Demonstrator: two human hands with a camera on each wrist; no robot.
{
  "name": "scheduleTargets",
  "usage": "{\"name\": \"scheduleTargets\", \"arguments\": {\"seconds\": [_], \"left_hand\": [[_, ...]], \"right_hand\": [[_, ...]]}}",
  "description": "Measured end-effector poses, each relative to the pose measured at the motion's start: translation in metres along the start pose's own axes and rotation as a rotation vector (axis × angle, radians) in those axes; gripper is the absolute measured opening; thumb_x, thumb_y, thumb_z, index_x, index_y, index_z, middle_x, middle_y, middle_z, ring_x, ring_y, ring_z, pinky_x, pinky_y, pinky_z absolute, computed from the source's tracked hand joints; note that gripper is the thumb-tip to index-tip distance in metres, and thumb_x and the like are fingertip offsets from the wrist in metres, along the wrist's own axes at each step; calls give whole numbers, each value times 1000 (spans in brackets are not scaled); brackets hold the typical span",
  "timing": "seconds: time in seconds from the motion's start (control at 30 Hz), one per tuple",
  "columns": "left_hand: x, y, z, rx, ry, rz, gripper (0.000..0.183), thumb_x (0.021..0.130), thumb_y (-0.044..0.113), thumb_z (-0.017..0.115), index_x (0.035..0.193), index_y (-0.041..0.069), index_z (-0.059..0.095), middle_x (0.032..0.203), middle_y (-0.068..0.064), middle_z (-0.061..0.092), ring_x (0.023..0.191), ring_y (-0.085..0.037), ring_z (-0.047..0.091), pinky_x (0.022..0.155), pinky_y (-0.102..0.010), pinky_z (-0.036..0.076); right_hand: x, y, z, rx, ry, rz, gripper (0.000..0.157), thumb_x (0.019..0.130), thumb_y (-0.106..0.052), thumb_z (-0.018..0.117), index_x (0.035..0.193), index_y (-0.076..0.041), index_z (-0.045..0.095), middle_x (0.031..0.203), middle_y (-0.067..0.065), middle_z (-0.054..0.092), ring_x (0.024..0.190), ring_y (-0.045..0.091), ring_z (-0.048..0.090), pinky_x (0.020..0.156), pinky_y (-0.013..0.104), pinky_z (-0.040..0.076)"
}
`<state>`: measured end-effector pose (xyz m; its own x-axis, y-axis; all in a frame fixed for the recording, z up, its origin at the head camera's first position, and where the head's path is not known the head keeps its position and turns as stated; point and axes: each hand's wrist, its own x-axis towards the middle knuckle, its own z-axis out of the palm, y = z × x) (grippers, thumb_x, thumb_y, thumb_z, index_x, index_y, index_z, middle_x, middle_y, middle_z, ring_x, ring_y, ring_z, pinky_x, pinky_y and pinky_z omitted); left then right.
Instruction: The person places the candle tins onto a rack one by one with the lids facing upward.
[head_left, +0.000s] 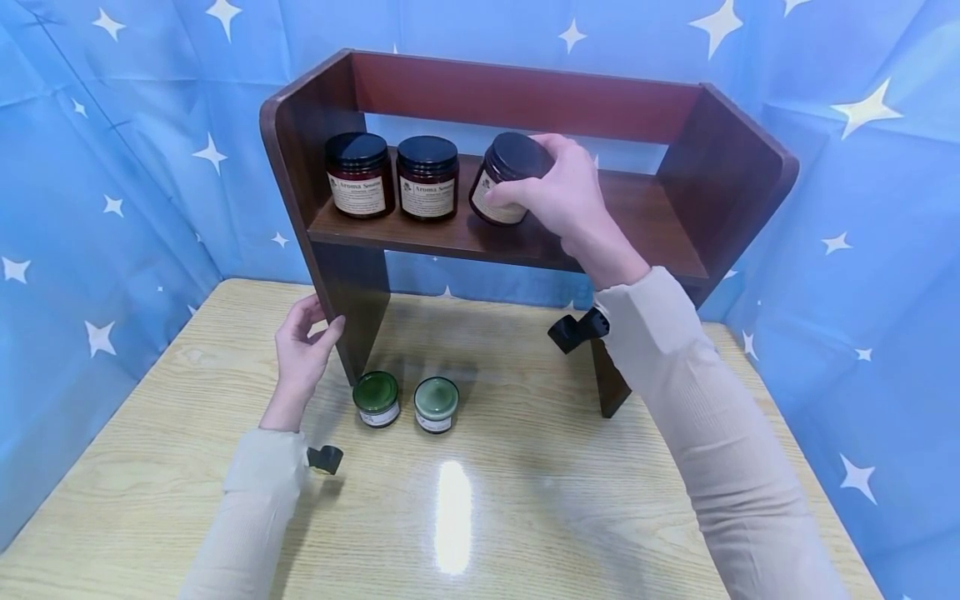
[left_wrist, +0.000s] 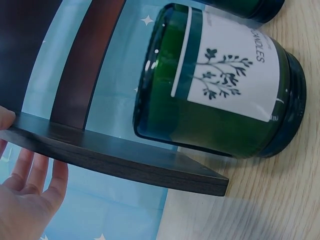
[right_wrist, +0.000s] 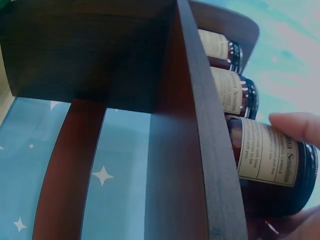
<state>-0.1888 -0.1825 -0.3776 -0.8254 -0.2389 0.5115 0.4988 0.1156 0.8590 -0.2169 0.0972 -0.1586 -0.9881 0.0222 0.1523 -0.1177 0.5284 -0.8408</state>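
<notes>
My right hand (head_left: pixel 562 187) grips a dark amber candle jar (head_left: pixel 498 196) with a black lid and cream label. The jar leans to one side over the board of a dark brown wooden shelf (head_left: pixel 540 250). To its left two matching candle jars, the middle one (head_left: pixel 427 187) and the far left one (head_left: pixel 358 187), stand upright on the board. Lower down, my left hand (head_left: pixel 300 346) holds the front edge of the shelf's left side panel (left_wrist: pixel 125 155), thumb on one face and fingers on the other. The right wrist view shows the thumb beside the gripped jar's label (right_wrist: pixel 270 152).
On the light wood table (head_left: pixel 525 500), a dark green candle jar (head_left: pixel 377 400) stands by the foot of the left panel. A paler green jar (head_left: pixel 436 406) is just right of it. Blue star-patterned cloth (head_left: pixel 150 208) hangs behind and at the sides.
</notes>
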Motion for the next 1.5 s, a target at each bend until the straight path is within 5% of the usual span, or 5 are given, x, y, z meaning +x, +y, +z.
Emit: {"name": "scheduleTargets", "arguments": {"seconds": [1.03, 1.5], "left_hand": [[0, 5, 1, -22, 2, 0, 34, 81, -16, 58, 114, -19, 50, 95, 9, 62, 86, -9, 58, 72, -15, 52], [0, 5, 2, -25, 20, -21, 34, 81, -17, 58, 114, -18, 50, 95, 8, 62, 85, -6, 58, 71, -15, 51]], "right_hand": [[18, 1, 9, -59, -104, 21, 74, 71, -18, 78, 136, -11, 43, 126, 5, 50, 107, 16, 46, 89, 32, 44], [11, 5, 6, -30, -121, -23, 82, 73, -20, 80, 141, -11, 35, 133, 3, 47, 115, 15, 47, 98, 31, 40]]}}
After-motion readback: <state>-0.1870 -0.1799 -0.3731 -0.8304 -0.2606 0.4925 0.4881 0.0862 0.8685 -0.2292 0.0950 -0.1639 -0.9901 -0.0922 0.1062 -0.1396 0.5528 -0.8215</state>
